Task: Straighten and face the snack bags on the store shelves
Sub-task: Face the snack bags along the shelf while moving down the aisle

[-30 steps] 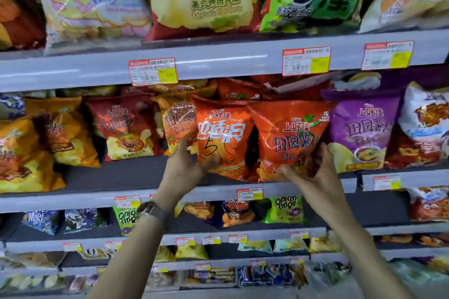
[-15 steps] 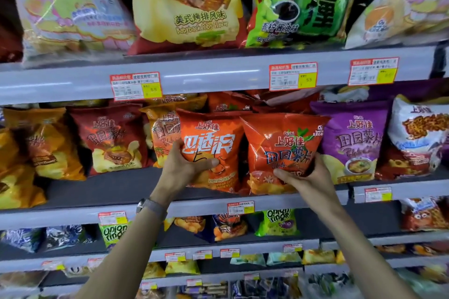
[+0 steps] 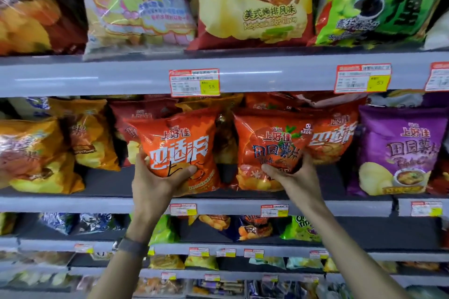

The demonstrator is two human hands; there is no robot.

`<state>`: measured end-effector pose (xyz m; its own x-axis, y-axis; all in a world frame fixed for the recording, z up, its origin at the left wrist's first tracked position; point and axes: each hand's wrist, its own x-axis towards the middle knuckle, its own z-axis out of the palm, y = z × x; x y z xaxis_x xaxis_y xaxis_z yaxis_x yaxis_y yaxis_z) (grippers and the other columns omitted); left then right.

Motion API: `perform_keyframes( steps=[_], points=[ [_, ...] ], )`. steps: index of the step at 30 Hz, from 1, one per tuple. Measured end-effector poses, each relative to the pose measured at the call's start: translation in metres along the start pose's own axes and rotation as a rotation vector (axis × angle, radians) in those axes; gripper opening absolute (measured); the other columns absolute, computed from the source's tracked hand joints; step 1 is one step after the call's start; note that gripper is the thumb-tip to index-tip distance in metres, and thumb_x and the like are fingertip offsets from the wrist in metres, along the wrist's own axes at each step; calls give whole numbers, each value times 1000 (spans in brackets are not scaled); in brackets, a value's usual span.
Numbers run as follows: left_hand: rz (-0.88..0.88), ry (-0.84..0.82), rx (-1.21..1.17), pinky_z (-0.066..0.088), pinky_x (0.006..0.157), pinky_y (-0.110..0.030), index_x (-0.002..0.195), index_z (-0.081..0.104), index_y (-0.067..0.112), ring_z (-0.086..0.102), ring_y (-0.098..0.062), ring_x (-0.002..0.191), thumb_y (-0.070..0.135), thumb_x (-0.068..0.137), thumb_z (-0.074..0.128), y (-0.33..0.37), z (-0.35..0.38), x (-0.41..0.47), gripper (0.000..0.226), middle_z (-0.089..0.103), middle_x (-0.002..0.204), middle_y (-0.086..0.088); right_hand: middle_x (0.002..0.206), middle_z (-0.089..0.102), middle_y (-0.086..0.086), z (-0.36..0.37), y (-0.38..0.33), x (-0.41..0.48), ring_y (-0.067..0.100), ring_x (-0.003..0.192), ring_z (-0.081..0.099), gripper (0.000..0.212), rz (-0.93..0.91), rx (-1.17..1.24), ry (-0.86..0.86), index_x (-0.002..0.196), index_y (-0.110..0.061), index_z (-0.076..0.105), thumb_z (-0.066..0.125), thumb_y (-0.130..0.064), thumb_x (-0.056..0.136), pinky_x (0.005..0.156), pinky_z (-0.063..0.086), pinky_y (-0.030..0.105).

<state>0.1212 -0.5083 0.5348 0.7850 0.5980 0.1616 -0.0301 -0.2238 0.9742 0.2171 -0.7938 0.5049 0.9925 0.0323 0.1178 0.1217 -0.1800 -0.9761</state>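
Observation:
On the middle shelf (image 3: 73,204), my left hand (image 3: 155,177) grips the lower part of an orange snack bag with white lettering (image 3: 179,143), thumb across its front. My right hand (image 3: 289,175) grips the bottom of a red-orange chip bag (image 3: 269,143) beside it, thumb on the front. Both bags stand upright and face outward. A second orange bag with white lettering (image 3: 332,138) sits just behind and right of the red-orange one. A dark gap shows between the two held bags.
A purple chip bag (image 3: 398,150) stands to the right, yellow-orange bags (image 3: 85,133) and a dark red bag (image 3: 136,114) to the left. Large bags fill the top shelf (image 3: 243,2). Price tags (image 3: 194,82) hang on shelf edges. Lower shelves hold small packets (image 3: 301,228).
The view has shifted left and closer to the shelf. Both hands have closed more firmly on their bags, which now stand straighter; a second orange bag shows behind the right one.

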Motion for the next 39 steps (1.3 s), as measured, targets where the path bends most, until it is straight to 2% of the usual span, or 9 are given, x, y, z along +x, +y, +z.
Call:
perform_keyframes(
  steps=[5, 13, 18, 21, 25, 30, 32, 34, 39],
  points=[
    [2, 43, -3, 64, 87, -41, 133, 51, 20, 76, -11, 100, 29, 55, 102, -5, -32, -6, 93, 75, 117, 6, 117, 68, -22, 25, -1, 1, -5, 105, 62, 87, 15, -42, -18, 138, -33, 47, 93, -49, 66, 93, 48, 26],
    [-37, -77, -42, 63, 89, -45, 130, 52, 27, 75, -9, 104, 26, 58, 100, 4, -35, -35, 87, 75, 115, 12, 121, 60, -27, 25, -4, -17, -15, 105, 55, 85, 42, -53, 13, 144, -33, 37, 88, -47, 76, 86, 41, 10],
    [-42, -179, -72, 63, 76, -24, 130, 52, 26, 75, -3, 97, 33, 54, 97, 19, -13, -61, 89, 75, 108, 20, 131, 61, -23, 7, 3, -38, -7, 122, 55, 66, 22, -27, 23, 139, -37, 47, 78, -55, 84, 108, 44, 29],
    [-58, -252, -59, 65, 81, -35, 131, 50, 28, 76, -10, 101, 37, 54, 99, 29, 13, -76, 91, 75, 112, 14, 136, 63, -16, -9, 6, -50, 6, 128, 58, 54, 4, 20, 48, 136, -42, 55, 69, -64, 88, 110, 46, 40],
    [-49, -281, -48, 66, 82, -37, 131, 49, 26, 76, -7, 99, 36, 57, 100, 45, 63, -96, 91, 75, 113, 14, 122, 67, -32, -43, -6, -67, -10, 117, 60, 31, 26, 177, -45, 127, -46, 57, 59, -47, 97, 90, 51, 12],
    [24, -264, -5, 64, 81, -28, 126, 50, 32, 73, 0, 98, 38, 59, 101, 66, 142, -126, 84, 74, 113, 14, 136, 59, -27, -108, 7, -83, -5, 123, 58, 73, 51, 68, -317, 142, -54, 43, 72, -74, 78, 92, 54, 21],
    [50, -251, 18, 63, 82, -28, 123, 49, 36, 72, -1, 100, 42, 60, 101, 69, 176, -138, 81, 72, 115, 14, 139, 52, -27, -131, 13, -76, -13, 120, 54, 72, 17, -24, -264, 136, -64, 40, 76, -72, 75, 87, 51, 11],
    [80, -245, 59, 62, 86, -31, 129, 46, 38, 70, -5, 107, 53, 60, 99, 72, 208, -146, 88, 68, 122, 12, 136, 55, -27, -152, 20, -64, -10, 120, 55, 64, -37, -38, -184, 131, -66, 44, 77, -66, 76, 91, 51, 16],
    [91, -162, 26, 60, 79, -19, 139, 48, 26, 69, 9, 96, 38, 76, 93, 81, 264, -139, 78, 70, 114, 17, 137, 55, -19, -181, 39, -27, -1, 123, 56, 56, -167, -132, -49, 142, -37, 51, 73, -49, 92, 99, 51, 24]
  ],
)
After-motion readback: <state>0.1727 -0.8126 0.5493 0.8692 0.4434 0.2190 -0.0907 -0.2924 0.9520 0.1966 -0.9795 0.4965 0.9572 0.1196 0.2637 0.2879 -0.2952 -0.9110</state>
